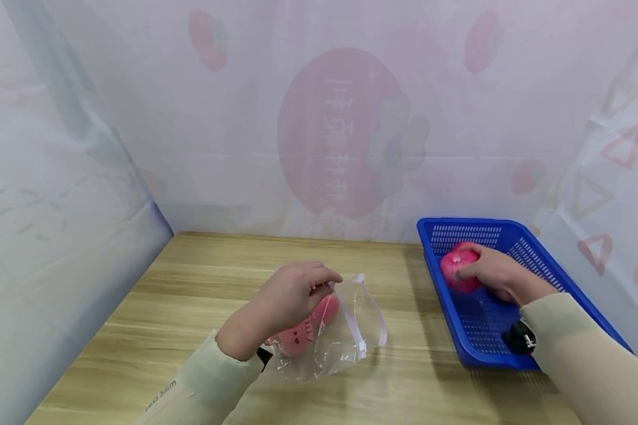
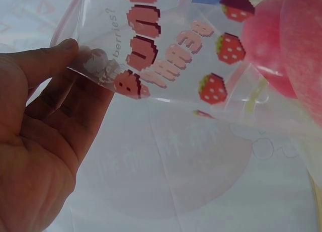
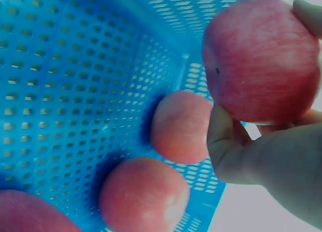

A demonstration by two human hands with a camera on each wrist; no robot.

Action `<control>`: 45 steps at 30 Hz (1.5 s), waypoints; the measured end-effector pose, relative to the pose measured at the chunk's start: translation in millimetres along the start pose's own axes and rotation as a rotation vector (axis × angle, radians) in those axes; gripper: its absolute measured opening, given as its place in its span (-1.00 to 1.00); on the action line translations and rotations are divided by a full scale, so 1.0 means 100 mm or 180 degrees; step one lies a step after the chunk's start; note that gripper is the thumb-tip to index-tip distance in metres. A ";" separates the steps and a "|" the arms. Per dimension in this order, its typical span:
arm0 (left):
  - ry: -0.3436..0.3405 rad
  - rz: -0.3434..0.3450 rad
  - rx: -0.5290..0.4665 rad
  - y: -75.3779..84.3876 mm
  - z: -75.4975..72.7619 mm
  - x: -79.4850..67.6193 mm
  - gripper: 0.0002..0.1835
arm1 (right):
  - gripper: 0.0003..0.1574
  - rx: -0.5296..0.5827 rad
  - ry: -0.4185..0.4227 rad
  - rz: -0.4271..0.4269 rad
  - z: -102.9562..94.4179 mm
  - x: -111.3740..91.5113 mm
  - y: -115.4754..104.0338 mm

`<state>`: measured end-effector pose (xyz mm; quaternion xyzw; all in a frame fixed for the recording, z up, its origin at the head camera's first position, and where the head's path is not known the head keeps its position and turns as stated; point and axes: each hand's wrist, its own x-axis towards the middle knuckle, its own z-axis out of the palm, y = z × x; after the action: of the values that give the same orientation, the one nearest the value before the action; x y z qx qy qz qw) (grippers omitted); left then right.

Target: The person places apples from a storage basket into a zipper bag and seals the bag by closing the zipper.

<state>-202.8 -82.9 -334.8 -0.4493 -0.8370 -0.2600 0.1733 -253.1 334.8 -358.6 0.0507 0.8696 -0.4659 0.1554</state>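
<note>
My left hand (image 1: 292, 295) pinches the edge of a clear zip bag (image 1: 345, 348) near its mouth. The bag lies on the table with its slider end to the right. Pink-red apples (image 2: 307, 46) show inside it, partly covered by my hand in the head view. Strawberries and letters are printed on the bag in the left wrist view. On the right, my right hand (image 1: 497, 271) grips a red apple (image 3: 261, 61) between thumb and fingers, inside the blue basket (image 1: 452, 330). Below that apple, two more apples (image 3: 146, 194) rest in the basket.
Part of another apple (image 3: 30, 214) shows at the lower left of the right wrist view. The basket's raised, perforated walls surround my right hand. A wooden table (image 1: 191, 295) runs back to a printed white curtain (image 1: 234, 153), with further white sheets at both sides.
</note>
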 end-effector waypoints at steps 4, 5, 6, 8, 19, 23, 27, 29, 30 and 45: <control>0.0036 0.0001 0.0023 -0.01 -0.01 -0.01 -0.77 | 0.19 -0.0189 0.0226 -0.0308 -0.02 -0.10 -0.07; 0.0040 0.0010 0.0031 -0.01 -0.02 -0.01 -0.77 | 0.17 -0.0174 0.0251 -0.0381 -0.04 -0.12 -0.09; 0.0044 0.0019 0.0034 -0.01 -0.02 -0.01 -0.77 | 0.15 -0.0175 0.0266 -0.0436 -0.05 -0.15 -0.11; 0.0052 0.0028 0.0038 -0.02 -0.02 -0.01 -0.77 | 0.10 0.0039 0.0218 -0.0555 -0.08 -0.21 -0.16; 0.0096 -0.0052 0.0024 -0.04 -0.05 -0.02 -0.75 | -0.55 0.1974 -0.0687 -0.0949 0.21 -0.65 -0.53; 0.0088 -0.0031 0.0014 -0.04 -0.05 -0.01 -0.76 | -0.55 0.2046 -0.0759 -0.0882 0.44 -0.73 -0.58; 0.0045 -0.0048 0.0004 -0.03 -0.06 -0.01 -0.76 | -0.36 0.2036 -0.0853 -0.0684 0.71 -0.75 -0.61; 0.0026 -0.0057 -0.0006 -0.03 -0.06 -0.01 -0.76 | -0.25 0.2047 -0.0916 -0.0526 0.85 -0.75 -0.62; 0.0021 -0.0057 -0.0009 -0.03 -0.06 -0.01 -0.76 | -0.21 0.2076 -0.0951 -0.0447 0.92 -0.74 -0.62; 0.0067 0.0050 0.0016 -0.02 -0.05 0.00 -0.77 | -0.16 0.1910 -0.1032 -0.0185 1.48 -0.59 -0.66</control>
<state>-204.5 -87.1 -331.3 -0.4527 -0.8321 -0.2613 0.1853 -179.4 179.1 -363.7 -0.0053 0.6588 -0.7072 0.2565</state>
